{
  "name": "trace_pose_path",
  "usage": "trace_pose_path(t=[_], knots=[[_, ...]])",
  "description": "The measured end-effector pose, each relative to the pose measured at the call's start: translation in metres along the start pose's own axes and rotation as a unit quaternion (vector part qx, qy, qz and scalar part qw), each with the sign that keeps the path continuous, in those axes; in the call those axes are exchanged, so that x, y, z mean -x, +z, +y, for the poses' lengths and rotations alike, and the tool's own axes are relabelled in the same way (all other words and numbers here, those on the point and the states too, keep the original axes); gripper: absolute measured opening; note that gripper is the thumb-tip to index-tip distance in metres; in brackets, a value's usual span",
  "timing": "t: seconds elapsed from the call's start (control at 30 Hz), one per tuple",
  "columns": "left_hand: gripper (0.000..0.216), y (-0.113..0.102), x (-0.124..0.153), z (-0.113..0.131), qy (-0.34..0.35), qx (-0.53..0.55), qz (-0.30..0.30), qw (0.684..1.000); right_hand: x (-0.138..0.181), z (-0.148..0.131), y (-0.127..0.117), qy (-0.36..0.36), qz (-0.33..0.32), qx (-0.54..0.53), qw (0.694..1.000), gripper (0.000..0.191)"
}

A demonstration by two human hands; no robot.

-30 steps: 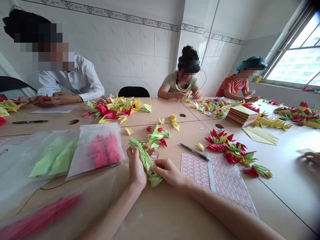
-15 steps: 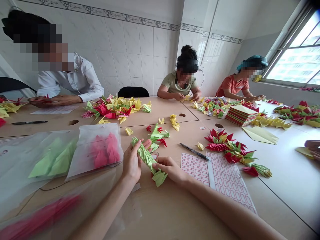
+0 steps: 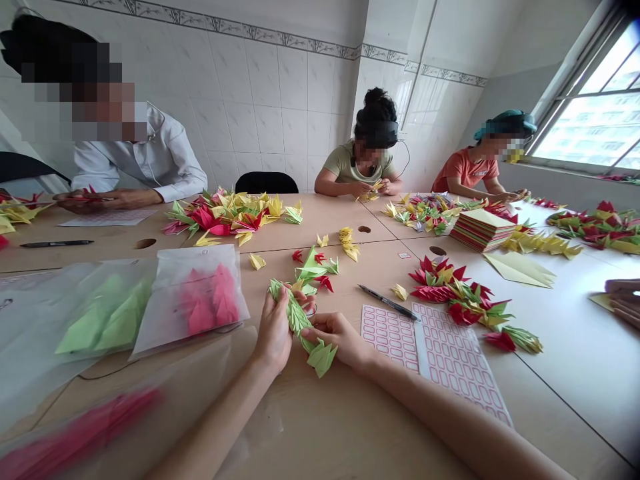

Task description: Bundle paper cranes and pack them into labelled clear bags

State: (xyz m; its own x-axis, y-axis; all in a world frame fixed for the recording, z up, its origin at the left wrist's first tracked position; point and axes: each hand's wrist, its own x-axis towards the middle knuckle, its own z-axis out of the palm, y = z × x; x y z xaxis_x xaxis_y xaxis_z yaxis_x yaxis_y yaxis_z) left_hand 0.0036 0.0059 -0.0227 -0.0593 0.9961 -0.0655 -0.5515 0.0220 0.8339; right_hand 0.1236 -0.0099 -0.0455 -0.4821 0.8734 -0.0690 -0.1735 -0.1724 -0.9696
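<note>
A row of green folded-paper pieces (image 3: 296, 316), nested one into another, slants between my hands above the table. My left hand (image 3: 275, 330) is closed round its upper part, thumb on top. Lower down, the fingers of my right hand (image 3: 337, 339) pinch its side near the looser pieces at the bottom end. Just beyond my hands lie green folded pieces (image 3: 311, 268) and small red ones (image 3: 325, 283). A few yellow folded pieces (image 3: 257, 262) are close by on the table.
To the left lie plastic bags with green pieces (image 3: 105, 317) and pink pieces (image 3: 210, 300). A pen (image 3: 389, 302) rests by label sheets (image 3: 450, 353) on the right, near a red-and-green pile (image 3: 460, 293) and a paper stack (image 3: 483, 230). Several people sit around the table.
My left hand has shifted slightly right along with the top of the green row, which now stands a little steeper. My right hand stays almost in place.
</note>
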Motion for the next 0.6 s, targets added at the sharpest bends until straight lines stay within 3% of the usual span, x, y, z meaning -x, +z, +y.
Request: trace_pose_path(t=[0.27,0.43,0.6], knots=[[0.016,-0.008,-0.006,0.022,-0.122,0.050,-0.150,0.980,0.003,-0.004,-0.006,0.006,0.021,-0.101,0.995,0.025],[0.036,-0.020,-0.010,0.030,-0.109,-0.024,-0.237,0.965,0.003,-0.005,-0.008,0.007,0.031,-0.118,0.992,0.024],[0.034,-0.028,-0.014,0.028,-0.088,-0.066,-0.281,0.953,0.003,-0.004,-0.008,0.003,0.023,-0.121,0.992,0.020]])
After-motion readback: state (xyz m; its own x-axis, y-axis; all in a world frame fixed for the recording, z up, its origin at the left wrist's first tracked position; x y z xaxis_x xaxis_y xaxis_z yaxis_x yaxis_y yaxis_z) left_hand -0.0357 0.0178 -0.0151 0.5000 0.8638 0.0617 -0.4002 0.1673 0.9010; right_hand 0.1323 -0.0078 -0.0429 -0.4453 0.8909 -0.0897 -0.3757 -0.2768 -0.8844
